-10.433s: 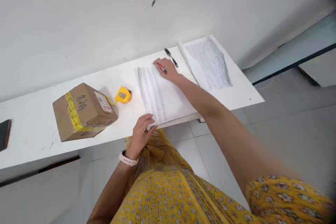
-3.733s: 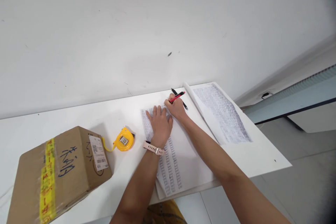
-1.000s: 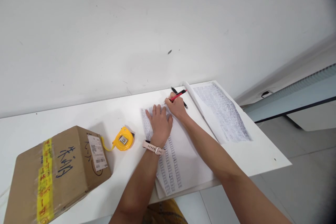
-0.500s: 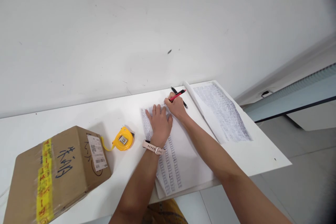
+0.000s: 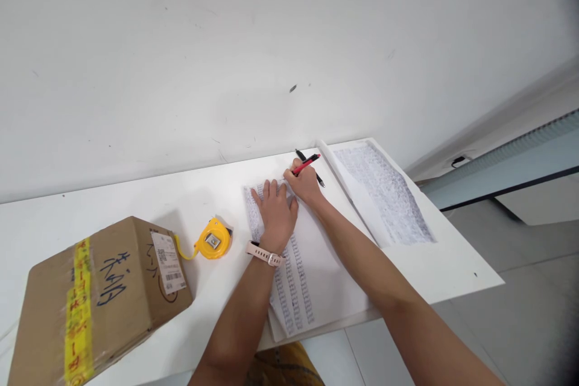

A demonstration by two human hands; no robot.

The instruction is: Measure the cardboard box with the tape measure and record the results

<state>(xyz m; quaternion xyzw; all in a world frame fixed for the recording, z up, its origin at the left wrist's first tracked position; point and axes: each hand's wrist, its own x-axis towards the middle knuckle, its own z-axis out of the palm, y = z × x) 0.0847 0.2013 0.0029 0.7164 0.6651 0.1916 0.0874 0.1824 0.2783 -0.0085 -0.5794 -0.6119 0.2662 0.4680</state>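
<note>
My left hand (image 5: 277,214) lies flat with fingers spread on a sheet of paper (image 5: 335,283) covered in columns of handwriting on its left part. My right hand (image 5: 304,184) grips a red and black pen (image 5: 307,163) near the top of the same sheet; the tip is hidden behind my fingers. A second, black pen (image 5: 321,181) lies on the table just beyond my right hand. To the right rests another sheet (image 5: 384,193), densely written over, with its left edge curled up.
A yellow tape measure (image 5: 213,239) lies left of the paper, its blade pulled out toward a taped cardboard box (image 5: 113,295) on the left. The white table (image 5: 452,265) stands against a white wall (image 5: 226,60). A glass panel (image 5: 511,163) edges the right.
</note>
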